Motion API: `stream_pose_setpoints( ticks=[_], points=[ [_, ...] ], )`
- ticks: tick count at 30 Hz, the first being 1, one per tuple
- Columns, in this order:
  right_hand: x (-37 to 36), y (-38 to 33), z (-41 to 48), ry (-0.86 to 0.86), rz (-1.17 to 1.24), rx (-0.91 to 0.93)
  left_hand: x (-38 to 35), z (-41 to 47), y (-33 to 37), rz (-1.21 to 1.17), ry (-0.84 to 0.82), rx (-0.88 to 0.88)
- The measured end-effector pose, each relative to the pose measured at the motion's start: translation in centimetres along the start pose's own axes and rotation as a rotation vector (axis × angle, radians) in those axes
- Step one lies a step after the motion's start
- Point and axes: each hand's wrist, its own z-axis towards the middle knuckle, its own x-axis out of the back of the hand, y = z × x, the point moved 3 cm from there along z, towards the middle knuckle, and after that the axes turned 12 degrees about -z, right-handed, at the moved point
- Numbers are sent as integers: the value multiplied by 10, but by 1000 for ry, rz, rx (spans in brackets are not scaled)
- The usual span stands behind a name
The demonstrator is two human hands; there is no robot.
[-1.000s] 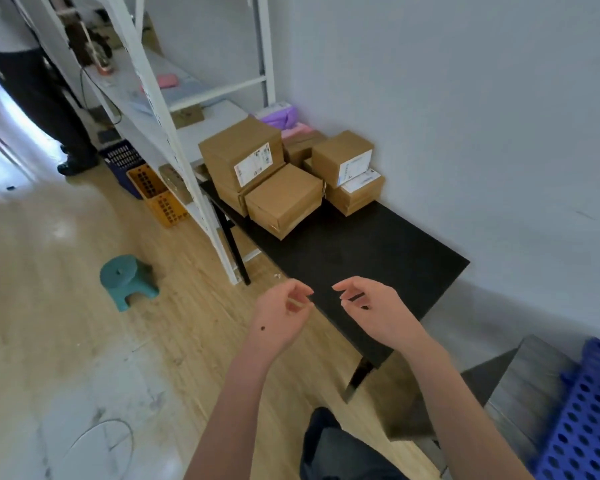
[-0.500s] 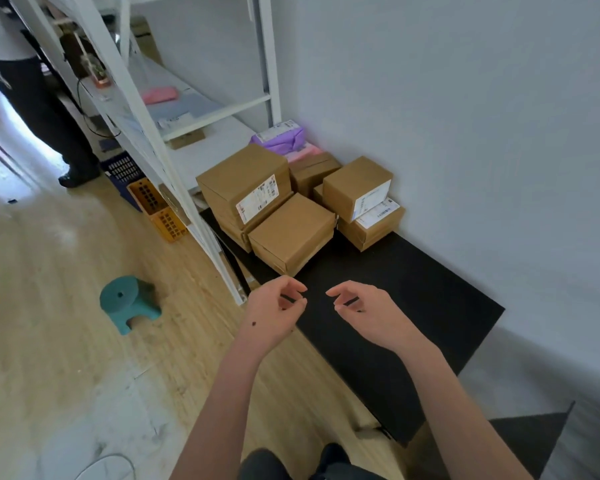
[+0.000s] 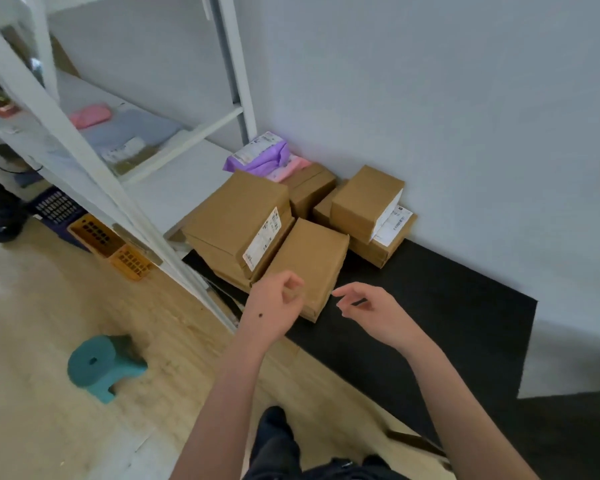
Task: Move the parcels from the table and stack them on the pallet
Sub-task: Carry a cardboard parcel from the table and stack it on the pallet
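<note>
Both bare forearms outstretched, left hand (image 3: 274, 308) and right hand (image 3: 373, 311) empty, fingers loosely curled.

Teal stool (image 3: 101, 362) on wood floor (image 3: 32, 323), white shelving rack (image 3: 94, 157), orange crate (image 3: 118, 251)

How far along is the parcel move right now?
Done: cannot tell; the pallet is out of view. In hand: nothing; the left hand and right hand are empty, close to the nearest box. Left: that box, the labelled box and other parcels on the black table.
</note>
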Motion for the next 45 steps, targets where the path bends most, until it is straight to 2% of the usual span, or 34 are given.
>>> stream_pose_setpoints(
  ticks=[6,12,20,27,31,36,40,45],
  points=[
    [-28,-21,38,83,84,-154,26,52,-43,-1,-88,36],
    [-48,-24,60,101,87,-306,12,72,-78,31,-264,55],
    [-56,-11,78,64,274,-423,-7,75,-89,63,-270,106],
    [-66,6,75,-5,304,-437,-18,69,-92,61,-267,201],
    [-64,21,71,58,227,-524,-26,58,-99,103,-276,229],
    [-74,30,61,23,81,-527,-30,59,-112,28,-250,280],
    [-79,34,57,12,130,-540,-37,59,-116,-5,-292,315],
    [-80,35,56,44,209,-539,-43,59,-120,-200,-292,357]
  ],
)
